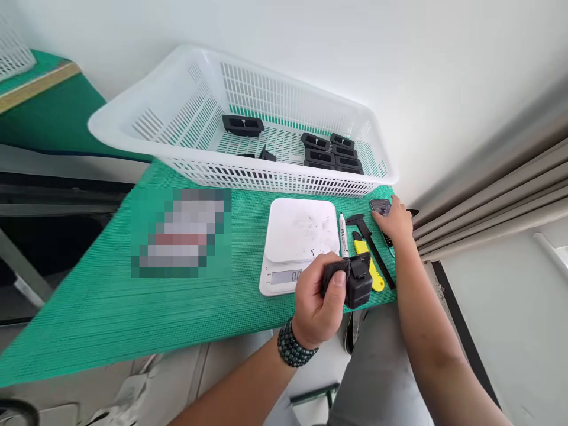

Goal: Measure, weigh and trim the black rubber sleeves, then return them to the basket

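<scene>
My left hand (320, 299), with a beaded bracelet at the wrist, is closed around a black plastic part (358, 283) in front of the white digital scale (302, 231). Another dark, rough-textured piece lies under my thumb against that part. At the far right of the table, my right hand (396, 218) rests on or beside a black phone-like device (380, 205), its fingers partly spread around it. Whether the fingers grip the device is unclear. A marker (344, 234), a black caliper (375, 251) and a yellow cutter (376, 277) lie between the scale and my right forearm.
Behind the scale stands a long white basket (266, 176) with several black parts (243, 125) inside. A pixelated flat item (181, 234) lies left on the green table covering (110, 307). Grey curtains (497, 183) hang at the right.
</scene>
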`<state>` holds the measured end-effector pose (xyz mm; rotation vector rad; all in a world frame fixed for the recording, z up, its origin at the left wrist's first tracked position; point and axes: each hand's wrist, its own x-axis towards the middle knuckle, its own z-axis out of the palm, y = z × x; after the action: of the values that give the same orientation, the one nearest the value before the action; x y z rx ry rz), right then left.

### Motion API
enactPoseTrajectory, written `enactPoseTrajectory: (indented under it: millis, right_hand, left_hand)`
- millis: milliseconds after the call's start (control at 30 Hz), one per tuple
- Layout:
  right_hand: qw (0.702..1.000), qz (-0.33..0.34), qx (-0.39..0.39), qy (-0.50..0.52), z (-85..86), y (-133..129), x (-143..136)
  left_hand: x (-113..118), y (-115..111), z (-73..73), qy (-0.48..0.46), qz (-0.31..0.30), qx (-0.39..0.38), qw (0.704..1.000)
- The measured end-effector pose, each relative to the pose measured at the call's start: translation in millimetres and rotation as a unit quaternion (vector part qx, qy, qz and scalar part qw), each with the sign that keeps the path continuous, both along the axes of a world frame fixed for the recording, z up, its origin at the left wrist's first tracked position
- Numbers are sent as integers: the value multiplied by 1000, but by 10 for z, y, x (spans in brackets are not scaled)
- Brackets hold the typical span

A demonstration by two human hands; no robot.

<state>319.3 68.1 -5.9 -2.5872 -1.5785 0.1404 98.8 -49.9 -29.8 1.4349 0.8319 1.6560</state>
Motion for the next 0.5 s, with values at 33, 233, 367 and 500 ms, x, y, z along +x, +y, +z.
enactPoseTrajectory:
  millis: [33,233,367,500]
  right_hand:
    - [1000,2,-1,-5,1,11,-4]
    - [1000,18,0,-26,22,38,-51]
    - [1000,20,20,8,56,26,24]
    - [993,9,74,91,77,31,252]
  left_hand:
    - [1,-3,13,-4,-5,0,1000]
    - [-9,-7,55,-2,-13,4,1000]
    - [-14,4,71,-15,-12,-1,1000]
    - [-11,5,84,-24,-11,-6,1000]
